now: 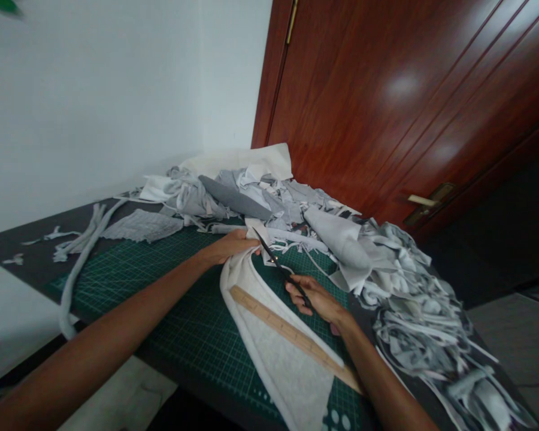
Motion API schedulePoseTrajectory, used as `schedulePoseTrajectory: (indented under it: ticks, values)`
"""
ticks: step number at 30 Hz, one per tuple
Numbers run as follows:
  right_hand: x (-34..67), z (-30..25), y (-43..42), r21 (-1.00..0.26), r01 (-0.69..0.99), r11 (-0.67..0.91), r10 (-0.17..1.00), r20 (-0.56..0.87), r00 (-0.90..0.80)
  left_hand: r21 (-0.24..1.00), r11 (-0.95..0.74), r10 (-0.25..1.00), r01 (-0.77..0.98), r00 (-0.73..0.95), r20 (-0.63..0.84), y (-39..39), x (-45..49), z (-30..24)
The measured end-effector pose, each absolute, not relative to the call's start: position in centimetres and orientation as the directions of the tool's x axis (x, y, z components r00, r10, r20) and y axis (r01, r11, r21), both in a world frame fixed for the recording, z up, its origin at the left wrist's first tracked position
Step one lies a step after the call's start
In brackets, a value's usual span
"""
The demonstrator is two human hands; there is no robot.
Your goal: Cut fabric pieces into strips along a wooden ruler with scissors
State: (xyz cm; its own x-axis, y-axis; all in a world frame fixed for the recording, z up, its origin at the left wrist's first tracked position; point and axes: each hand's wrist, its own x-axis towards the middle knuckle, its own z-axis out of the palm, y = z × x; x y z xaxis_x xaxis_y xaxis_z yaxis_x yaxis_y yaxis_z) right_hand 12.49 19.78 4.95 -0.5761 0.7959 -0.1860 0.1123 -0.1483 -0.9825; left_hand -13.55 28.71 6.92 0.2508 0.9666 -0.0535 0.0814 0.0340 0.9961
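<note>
A long piece of white fabric lies across a green cutting mat, with a wooden ruler resting on it at a slant. My left hand pinches the far end of this fabric, fingers closed on its edge. My right hand grips black scissors whose blades point up and left toward the fabric end held by my left hand. The blades look slightly apart at the fabric's edge.
A big heap of grey and white fabric scraps covers the back and right of the dark table. Loose strips trail along the left side. A brown wooden door with a handle stands behind, next to a white wall.
</note>
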Motion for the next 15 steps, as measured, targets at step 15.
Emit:
schedulePoseTrajectory:
  ticks: [15]
  values:
    - [13.8, 5.8, 20.3, -0.972, 0.212, -0.100, 0.778, -0.210, -0.592, 0.977, 0.051, 0.926, 0.208, 0.358, -0.125, 28.6, -13.7, 7.1]
